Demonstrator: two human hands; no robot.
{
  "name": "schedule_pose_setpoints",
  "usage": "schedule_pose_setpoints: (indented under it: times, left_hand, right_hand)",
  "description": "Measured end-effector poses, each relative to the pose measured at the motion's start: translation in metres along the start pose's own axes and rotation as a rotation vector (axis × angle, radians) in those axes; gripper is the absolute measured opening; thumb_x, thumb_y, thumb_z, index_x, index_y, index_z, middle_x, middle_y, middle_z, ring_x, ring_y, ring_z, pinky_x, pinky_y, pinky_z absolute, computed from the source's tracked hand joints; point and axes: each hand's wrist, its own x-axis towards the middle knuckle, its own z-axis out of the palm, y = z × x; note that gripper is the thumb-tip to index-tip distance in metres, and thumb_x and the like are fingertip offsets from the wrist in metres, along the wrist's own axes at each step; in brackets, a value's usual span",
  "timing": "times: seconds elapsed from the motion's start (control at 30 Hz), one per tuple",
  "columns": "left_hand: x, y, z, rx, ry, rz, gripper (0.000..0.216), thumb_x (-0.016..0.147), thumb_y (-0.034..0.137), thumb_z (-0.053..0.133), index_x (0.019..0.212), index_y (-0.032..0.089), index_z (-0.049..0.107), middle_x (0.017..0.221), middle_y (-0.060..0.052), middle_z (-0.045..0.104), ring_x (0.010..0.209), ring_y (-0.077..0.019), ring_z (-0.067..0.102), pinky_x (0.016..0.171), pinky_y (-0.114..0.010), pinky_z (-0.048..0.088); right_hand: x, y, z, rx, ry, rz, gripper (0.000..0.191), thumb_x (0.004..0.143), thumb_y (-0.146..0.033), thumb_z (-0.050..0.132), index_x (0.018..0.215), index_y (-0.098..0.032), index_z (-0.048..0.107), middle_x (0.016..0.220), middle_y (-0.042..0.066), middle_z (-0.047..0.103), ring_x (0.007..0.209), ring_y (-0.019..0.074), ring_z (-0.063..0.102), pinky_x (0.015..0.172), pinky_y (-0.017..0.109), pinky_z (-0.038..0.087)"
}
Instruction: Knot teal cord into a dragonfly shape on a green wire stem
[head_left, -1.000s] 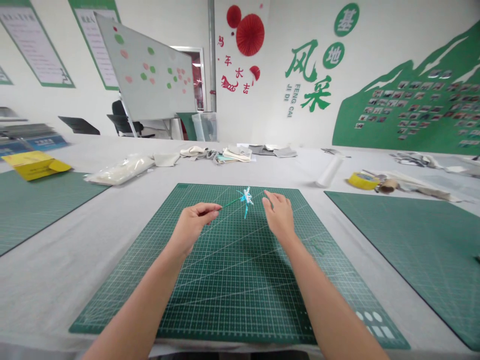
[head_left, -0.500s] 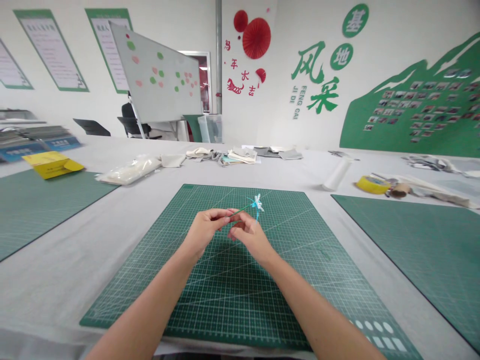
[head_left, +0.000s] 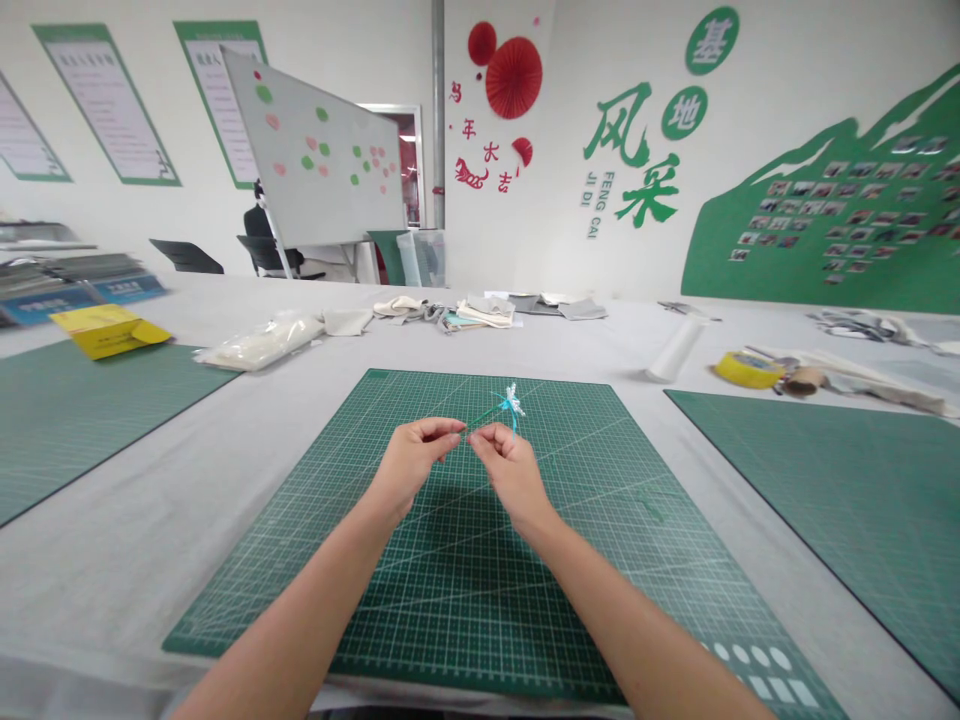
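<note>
A small craft flower point(head_left: 511, 401) with white and light-blue petals is held up above the green cutting mat point(head_left: 450, 600). Its thin green stem point(head_left: 486, 414) slants down to the left, where my left hand point(head_left: 414, 455) pinches it between thumb and fingers. Close beside those fingertips, my right hand point(head_left: 514, 475) is closed in a pinch just under the stem; what it grips is too small to make out. From the flower a blue strip point(head_left: 515, 420) hangs down and passes behind my right hand's knuckles.
Other cutting mats lie left point(head_left: 90, 420) and right point(head_left: 825, 490). A yellow card point(head_left: 109, 332) and a clear plastic bag point(head_left: 262, 342) sit on the left. Fabric scraps point(head_left: 484, 312) lie at the back. A white roll point(head_left: 675, 348) and yellow tape point(head_left: 748, 369) are at right.
My right hand's fingers have come together into a pinch near the left fingertips; before, they were looser and curled around the stem. The flower has tilted slightly upward. My left hand stays put.
</note>
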Motion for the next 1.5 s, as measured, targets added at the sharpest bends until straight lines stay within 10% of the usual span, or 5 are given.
schedule_pose_setpoints:
  times: [0.43,1.03,1.33,1.5]
  left_hand:
    - [0.004,-0.009,0.003,0.133,0.06,0.072,0.019,0.071,0.026,0.066,0.085,0.015,0.072,0.075,-0.004,0.069,0.066,-0.0136,0.057,0.062,-0.026,0.044]
    - [-0.009,-0.005,0.002,0.903,0.211,0.516,0.022,0.09,0.024,0.048,0.094,0.024,0.069,0.087,0.0,0.064,0.078,-0.0141,0.059,0.067,-0.026,0.041]
    - [-0.006,0.003,-0.008,1.085,0.067,0.763,0.023,0.09,0.019,0.048,0.093,0.023,0.07,0.086,-0.002,0.067,0.08,-0.0176,0.055,0.073,-0.034,0.036]
    - [-0.004,0.007,-0.012,1.041,-0.089,0.811,0.021,0.09,0.019,0.049,0.092,0.023,0.07,0.089,-0.002,0.069,0.082,-0.0178,0.054,0.073,-0.034,0.036]
  right_hand:
    - [-0.007,-0.01,-0.003,-0.413,-0.017,-0.188,0.021,0.088,-0.03,0.049,0.077,-0.02,0.064,0.055,-0.005,0.044,0.051,0.0096,0.038,0.052,0.023,0.028]
    - [-0.016,-0.02,-0.008,-1.056,0.187,-0.679,0.023,0.091,-0.018,0.045,0.089,-0.02,0.068,0.074,0.002,0.069,0.065,0.0116,0.061,0.059,0.022,0.036]
    - [-0.002,-0.024,-0.029,-0.757,0.177,-0.537,0.019,0.09,-0.026,0.05,0.089,-0.022,0.068,0.085,0.001,0.07,0.073,0.013,0.061,0.067,0.023,0.041]
    - [0.009,-0.026,-0.043,-0.614,0.159,-0.334,0.017,0.082,-0.034,0.059,0.08,-0.021,0.07,0.052,-0.004,0.051,0.048,0.0106,0.042,0.051,0.024,0.031]
